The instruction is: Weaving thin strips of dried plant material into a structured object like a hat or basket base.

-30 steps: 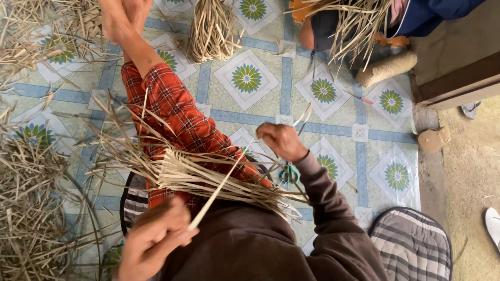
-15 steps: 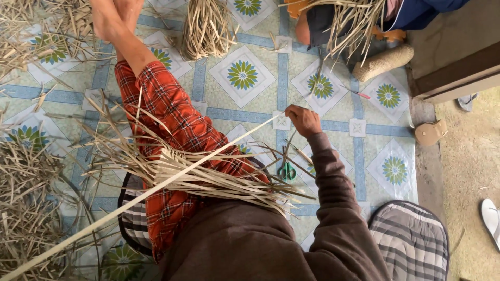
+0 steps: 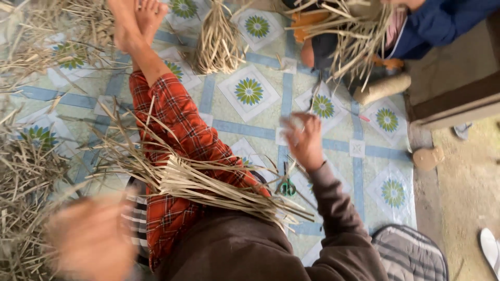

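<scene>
A flat bundle of pale dried leaf strips [image 3: 203, 184] lies across my lap, over my red checked trouser leg [image 3: 177, 125]. My right hand [image 3: 304, 140] is raised above the patterned mat to the right of the bundle, blurred, with its fingers apart and no strip visible in it. My left hand [image 3: 88, 242] is a large blur at the lower left, beside the bundle's left end; what it holds is not visible. Small green-handled scissors [image 3: 285, 186] lie on the mat just below my right hand.
Loose dried stalks are heaped at the left [image 3: 31, 177]. A tied sheaf [image 3: 216, 39] stands near my bare feet [image 3: 136, 21]. Another person in a blue sleeve [image 3: 442, 23] works a bundle of strips [image 3: 354, 36] at the top right, next to a twine spool [image 3: 383, 88]. A striped cushion [image 3: 411, 255] lies at the lower right.
The long strip stretched between my hands half a second ago is no longer visible. My right hand has dropped slightly and spread. My left hand has swung back into view at the lower left.
</scene>
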